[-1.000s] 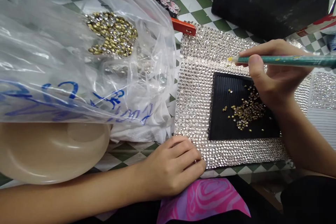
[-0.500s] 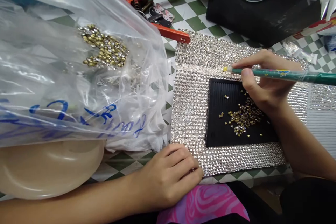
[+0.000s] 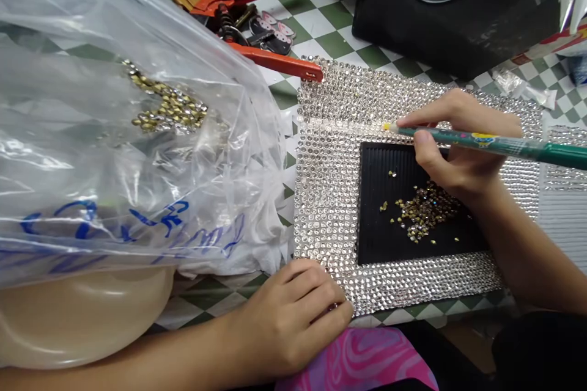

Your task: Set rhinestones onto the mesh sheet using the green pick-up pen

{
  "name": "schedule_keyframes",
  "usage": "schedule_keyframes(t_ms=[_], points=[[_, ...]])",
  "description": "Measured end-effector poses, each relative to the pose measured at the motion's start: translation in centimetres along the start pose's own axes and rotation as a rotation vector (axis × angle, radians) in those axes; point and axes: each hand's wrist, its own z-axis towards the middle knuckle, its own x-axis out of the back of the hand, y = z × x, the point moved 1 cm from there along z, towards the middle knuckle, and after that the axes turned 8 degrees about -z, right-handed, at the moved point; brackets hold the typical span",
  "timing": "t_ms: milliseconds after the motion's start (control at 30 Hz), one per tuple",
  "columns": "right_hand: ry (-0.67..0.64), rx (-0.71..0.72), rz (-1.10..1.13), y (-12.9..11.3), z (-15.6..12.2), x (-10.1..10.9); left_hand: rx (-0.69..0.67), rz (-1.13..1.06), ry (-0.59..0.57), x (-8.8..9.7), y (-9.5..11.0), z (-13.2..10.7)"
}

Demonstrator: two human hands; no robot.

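Observation:
My right hand pinches a green pencil with a yellow tip. The tip touches, or hovers just over, a pale row on the sheet covered in silvery rhinestones; which of the two, I cannot tell. Below that hand, a ridged black tray lies on the sheet, bearing a heap of loose gold-backed rhinestones. Curled fingers of my left hand rest over the sheet's near left corner, their tips hidden. An orange-handled spring clamp reaches the sheet's far left corner.
A clear plastic bag with blue writing and more rhinestones fills the left. Below it sits a beige bowl. A black bag-like object stands at the back right. The table has a green and white checked cover.
The whole view has shifted a little, so things appear lower and further left. The pencil's back end has dipped slightly. Both hands keep their holds.

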Motion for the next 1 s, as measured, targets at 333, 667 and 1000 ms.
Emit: schedule_keyframes(t_ms=[333,667,1000], points=[[0.052,-0.015,-0.007,-0.01,-0.18,0.02,0.0,0.014,0.0,0.16,0.11,0.15],[0.097,0.022,-0.002,0.25,-0.18,0.13,0.0,0.02,-0.003,0.07,0.01,-0.01],[0.071,-0.015,-0.021,0.1,-0.35,0.25,-0.01,0.018,0.004,0.04,0.06,-0.06]])
